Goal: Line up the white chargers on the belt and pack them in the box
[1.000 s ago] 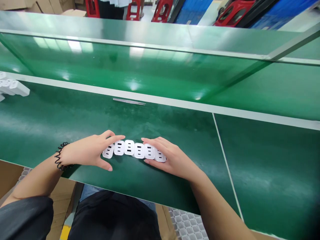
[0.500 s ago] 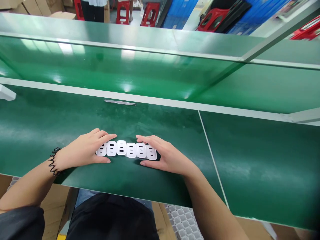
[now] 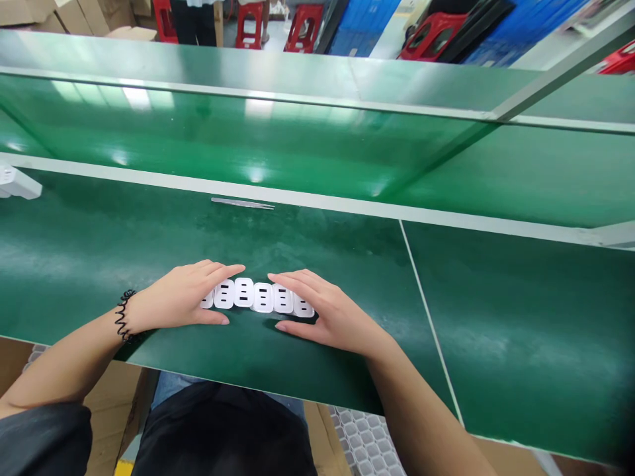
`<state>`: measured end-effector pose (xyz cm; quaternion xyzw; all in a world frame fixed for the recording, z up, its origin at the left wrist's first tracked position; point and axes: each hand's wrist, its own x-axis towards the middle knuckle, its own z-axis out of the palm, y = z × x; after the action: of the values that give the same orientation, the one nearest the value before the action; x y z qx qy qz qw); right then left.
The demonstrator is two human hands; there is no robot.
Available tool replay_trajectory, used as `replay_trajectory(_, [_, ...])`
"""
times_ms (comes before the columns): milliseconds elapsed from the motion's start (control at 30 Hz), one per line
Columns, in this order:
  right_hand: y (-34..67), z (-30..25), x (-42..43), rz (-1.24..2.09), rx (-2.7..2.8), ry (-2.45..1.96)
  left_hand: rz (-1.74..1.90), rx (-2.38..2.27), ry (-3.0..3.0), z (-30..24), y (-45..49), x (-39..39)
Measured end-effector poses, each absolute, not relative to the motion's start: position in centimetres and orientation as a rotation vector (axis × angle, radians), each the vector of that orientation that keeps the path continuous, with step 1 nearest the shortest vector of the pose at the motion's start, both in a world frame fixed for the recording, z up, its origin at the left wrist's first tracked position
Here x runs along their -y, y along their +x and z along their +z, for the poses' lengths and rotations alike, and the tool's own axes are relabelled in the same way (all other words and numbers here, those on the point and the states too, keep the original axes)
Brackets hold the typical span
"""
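Several white charger blocks [image 3: 243,292] stand side by side in a slightly uneven row on the green table, their faces with dark port slots turned up. One block in the row has its slots the other way round from its neighbours. My left hand [image 3: 191,294] is open around the left end of the row, thumb on the near side and fingers on the far side, covering part of the end block. At the right end, my right hand [image 3: 330,307] is also open, its thumb and fingers straddling the last blocks. Whether the palms touch the blocks is hidden.
Metal tweezers [image 3: 243,203] lie behind the row by the pale rail [image 3: 317,198]. A white object [image 3: 20,183] sits at the far left edge. Beyond the raised green shelf are red stools [image 3: 303,28], blue crates [image 3: 362,26], cardboard boxes and a standing person's legs.
My left hand has slid right over the row's left end, hiding more of that block. My right hand has moved slightly left over the right end. The view has shifted a little.
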<state>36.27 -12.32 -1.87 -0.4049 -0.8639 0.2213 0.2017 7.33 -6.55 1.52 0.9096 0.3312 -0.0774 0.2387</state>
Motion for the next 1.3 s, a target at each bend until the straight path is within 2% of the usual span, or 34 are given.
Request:
replay_trajectory(200, [34.8, -2.6, 13.1, 0.377, 2.438, -1.077, -0.197, -0.898, 2.487, 1.3, 7.3, 6.5])
replay_trajectory(700, [34.9, -2.7, 12.9, 0.381, 2.451, -1.037, -0.348, -0.839, 2.358, 2.9, 5.9, 5.4])
replay_trajectory(1300, [35.0, -3.0, 12.8, 0.320, 2.471, -1.006, -0.158, -0.921, 2.376, 1.7, 7.0, 6.4])
